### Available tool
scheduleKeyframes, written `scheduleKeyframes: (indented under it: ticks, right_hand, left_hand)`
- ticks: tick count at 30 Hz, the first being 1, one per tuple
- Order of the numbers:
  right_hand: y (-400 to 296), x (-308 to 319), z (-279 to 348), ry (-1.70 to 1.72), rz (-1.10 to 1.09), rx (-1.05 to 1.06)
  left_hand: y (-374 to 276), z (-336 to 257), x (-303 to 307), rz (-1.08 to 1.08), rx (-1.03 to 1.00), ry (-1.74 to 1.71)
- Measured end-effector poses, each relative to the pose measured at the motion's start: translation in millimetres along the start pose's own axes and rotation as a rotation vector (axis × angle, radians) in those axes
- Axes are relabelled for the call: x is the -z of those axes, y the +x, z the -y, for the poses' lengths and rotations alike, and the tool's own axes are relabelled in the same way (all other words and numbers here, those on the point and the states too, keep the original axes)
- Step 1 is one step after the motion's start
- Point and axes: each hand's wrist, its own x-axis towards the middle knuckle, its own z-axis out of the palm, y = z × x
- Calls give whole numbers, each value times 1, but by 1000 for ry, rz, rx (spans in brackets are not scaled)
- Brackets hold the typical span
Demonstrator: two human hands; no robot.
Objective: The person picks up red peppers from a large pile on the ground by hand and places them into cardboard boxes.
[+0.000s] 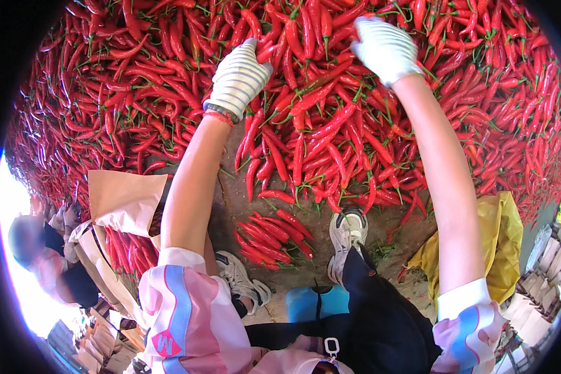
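A large heap of red chili peppers [327, 126] with green stems spreads in front of me. My left hand [240, 77], in a white knit glove with grey stripes, is closed around red chili peppers [265, 51] at the heap's upper middle. To its right, my right hand [385, 49], in a matching glove, reaches over the heap with its palm down; its fingers are blurred, and whether they hold anything is hidden. A small bunch of chili peppers [273, 238], laid roughly side by side, lies on the ground between my shoes.
A paper-lined container [126, 201] with chili peppers stands at left. Behind it is another person [51, 262]. A yellow plastic sack [500, 243] lies at right, a blue object [318, 301] beneath me. Folded brown paper bags [533, 313] stand at lower right.
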Motion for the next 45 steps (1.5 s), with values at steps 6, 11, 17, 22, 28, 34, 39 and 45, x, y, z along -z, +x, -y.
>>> scheduleKeyframes:
  ticks: [6, 11, 17, 22, 28, 34, 39, 45]
  right_hand:
    - [4, -35, -16, 2, 201, -25]
    - [-88, 18, -41, 59, 398, -94]
    - [-122, -47, -54, 243, 337, -354]
    - [-105, -54, -46, 312, 123, -259]
    - [-171, -74, -85, 560, 333, -356]
    - [-248, -72, -76, 1906, 56, -730]
    - [-279, -90, -73, 2168, -45, -965]
    - [-308, -81, -53, 2316, -85, -981]
  left_hand:
    - [-7, -43, -22, 174, -206, 27]
    - [-32, -12, -14, 207, 44, -12]
    - [-115, -50, -44, 115, -178, -88]
    - [-90, -108, -73, -38, -169, -22]
    - [-102, -71, -63, 332, 334, -938]
    - [-157, -26, -52, 170, 791, -1960]
    - [-181, -24, -78, 213, 907, -1815]
    - [-220, -55, -86, 4, 276, -782]
